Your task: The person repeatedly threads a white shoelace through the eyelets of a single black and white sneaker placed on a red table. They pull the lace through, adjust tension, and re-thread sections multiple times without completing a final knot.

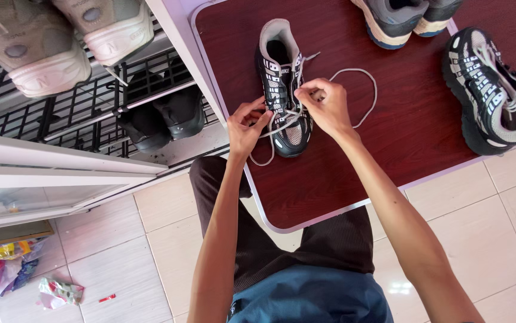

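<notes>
Two hands, the left hand (247, 124) and the right hand (326, 105), are at one black-and-white sneaker (283, 90) with one white lace (363, 90), on one dark red bench (401, 125). Three more shoes sit on the bench: one matching sneaker (486, 90) on its side near the right edge and two grey shoes (401, 18) at the far edge, making four in all. On the rack (72, 113) past the bench's left edge, two pale grey sneakers (60, 42) rest above two black shoes (162, 116). On the tiled floor (126, 263) lie two crumpled wrappers (59, 292) and one small red scrap (107, 297).
</notes>
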